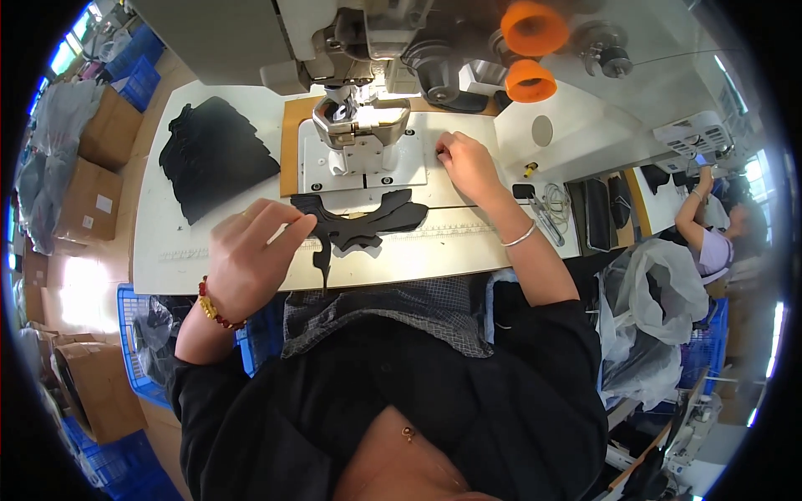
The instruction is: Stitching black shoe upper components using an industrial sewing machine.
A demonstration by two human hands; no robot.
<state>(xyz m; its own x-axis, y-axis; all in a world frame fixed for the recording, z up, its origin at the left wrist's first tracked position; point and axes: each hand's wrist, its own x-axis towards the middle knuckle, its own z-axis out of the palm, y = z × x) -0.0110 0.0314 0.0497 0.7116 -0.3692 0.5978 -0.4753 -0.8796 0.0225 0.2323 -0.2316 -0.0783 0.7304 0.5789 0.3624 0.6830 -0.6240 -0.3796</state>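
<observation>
My left hand (255, 250) is closed in a pinch at the left end of several black cut pieces (372, 221). These flat, curved pieces overlap on the white table in front of the sewing machine (363, 125), and one narrow strip hangs toward the table's front edge. Right of the machine's metal plate (409, 159), my right hand (468, 165) rests with its fingers curled together. A small dark spot shows at those fingertips, too small to name. Farther left lies a fanned stack of black pieces (219, 154).
Orange thread cones (535, 33) stand on the machine's body. Tweezers (547, 224) lie at the table's right side. Cardboard boxes (88, 196) and a blue basket (134, 334) are on the left. A plastic-lined bin (652, 309) stands right; a co-worker (710, 242) sits beyond.
</observation>
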